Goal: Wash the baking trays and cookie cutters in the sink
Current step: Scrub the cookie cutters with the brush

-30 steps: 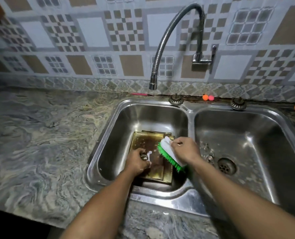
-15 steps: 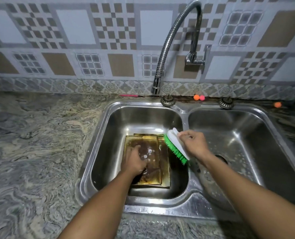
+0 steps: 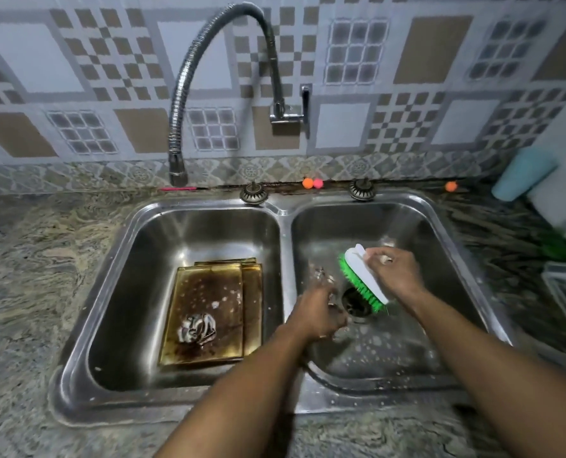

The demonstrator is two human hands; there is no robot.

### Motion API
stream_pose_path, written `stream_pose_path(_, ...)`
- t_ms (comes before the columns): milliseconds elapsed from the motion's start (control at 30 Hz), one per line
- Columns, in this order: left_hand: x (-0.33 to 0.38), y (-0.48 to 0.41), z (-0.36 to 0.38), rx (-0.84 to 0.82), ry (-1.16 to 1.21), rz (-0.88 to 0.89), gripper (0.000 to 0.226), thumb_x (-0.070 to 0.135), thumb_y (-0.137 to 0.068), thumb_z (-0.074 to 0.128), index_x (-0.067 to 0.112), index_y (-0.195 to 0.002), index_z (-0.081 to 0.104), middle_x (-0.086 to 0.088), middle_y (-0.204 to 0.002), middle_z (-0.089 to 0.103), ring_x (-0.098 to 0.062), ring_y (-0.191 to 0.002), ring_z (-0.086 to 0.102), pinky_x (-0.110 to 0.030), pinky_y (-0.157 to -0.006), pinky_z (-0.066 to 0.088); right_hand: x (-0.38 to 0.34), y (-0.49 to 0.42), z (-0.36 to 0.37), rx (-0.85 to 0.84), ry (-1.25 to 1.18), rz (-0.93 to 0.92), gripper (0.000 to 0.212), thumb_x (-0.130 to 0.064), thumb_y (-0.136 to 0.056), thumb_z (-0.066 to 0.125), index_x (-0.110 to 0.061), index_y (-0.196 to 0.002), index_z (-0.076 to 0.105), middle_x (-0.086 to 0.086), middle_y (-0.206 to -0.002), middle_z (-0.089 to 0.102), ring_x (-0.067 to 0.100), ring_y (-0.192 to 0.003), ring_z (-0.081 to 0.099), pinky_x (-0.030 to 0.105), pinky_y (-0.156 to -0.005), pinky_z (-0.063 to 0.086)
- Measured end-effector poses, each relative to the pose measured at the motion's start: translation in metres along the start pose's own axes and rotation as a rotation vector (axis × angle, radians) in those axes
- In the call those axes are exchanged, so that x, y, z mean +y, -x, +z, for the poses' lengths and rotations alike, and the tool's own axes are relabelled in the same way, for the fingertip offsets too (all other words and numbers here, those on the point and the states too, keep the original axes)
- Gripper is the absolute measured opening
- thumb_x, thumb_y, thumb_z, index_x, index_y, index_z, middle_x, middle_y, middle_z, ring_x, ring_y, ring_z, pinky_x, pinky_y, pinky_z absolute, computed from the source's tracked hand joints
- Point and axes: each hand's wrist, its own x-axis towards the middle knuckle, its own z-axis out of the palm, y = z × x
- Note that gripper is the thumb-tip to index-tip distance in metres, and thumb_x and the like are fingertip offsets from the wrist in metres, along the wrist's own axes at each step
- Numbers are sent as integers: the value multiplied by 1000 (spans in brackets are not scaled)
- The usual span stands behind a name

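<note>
Centre frame on my feed, the left hand [image 3: 318,309] hangs blurred over the right basin of the sink [image 3: 281,206], and I cannot tell how far its fingers spread. Just beyond, the right hand [image 3: 394,272] grips a green-bristled brush [image 3: 362,276]; stained baking trays [image 3: 209,302] lie stacked in the left basin, a soapy wad [image 3: 197,327] on top.

Two brownish, stained baking trays [image 3: 209,292] lie stacked flat in the sink's [image 3: 202,201] left basin, near its right wall. A small soapy metal piece [image 3: 197,327] rests on the top tray's near part.
</note>
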Motion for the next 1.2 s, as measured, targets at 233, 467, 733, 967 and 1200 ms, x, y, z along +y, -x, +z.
stream_pose_path(233, -5, -41, 79, -135, -105, -235, 70, 37, -72, 85, 22, -135, 56, -9, -134, 55, -28, -113, 61, -35, -104, 50, 98, -29, -16, -129, 39, 23, 16, -34, -84, 74, -25, -97, 78, -4, -100, 75, 18, -89, 70, 34, -81, 56)
stream_pose_path(467, -13, -70, 115, -88, -243, -342, 45, 20, -87, 62, 29, -130, 60, -10, -136, 47, -33, -119, 60, -40, -107, 47, 146, -48, -17, -283, -75, 49, 19, -17, -90, 72, -14, -108, 75, 0, -104, 73, 16, -95, 68, 23, -71, 44)
stream_pose_path(733, -4, -70, 127, 26, -152, -326, 34, 30, -77, 69, 26, -110, 75, -4, -115, 67, -23, -107, 65, -28, -97, 52, 146, -53, -29, -309, -99, 47, 20, -25, -91, 71, -20, -110, 74, -3, -105, 72, 12, -90, 67, 21, -63, 45)
stream_pose_path(967, 29, -58, 102, 314, 404, -294, 43, 28, -73, 87, 16, -111, 74, 6, -87, 73, -18, -76, 70, -46, -77, 62, 110, -52, -57, -214, -99, 47, 13, -27, -91, 70, -24, -104, 74, 3, -100, 68, 11, -77, 59, 21, -56, 40)
stream_pose_path(1200, 64, -43, 74, 272, 654, -177, 39, 1, -73, 87, 8, -109, 73, -3, -96, 66, -20, -86, 64, -41, -76, 63, 82, -27, -86, -59, -165, 36, 14, -26, -89, 71, -23, -101, 75, -2, -104, 72, 18, -93, 66, 31, -79, 52)
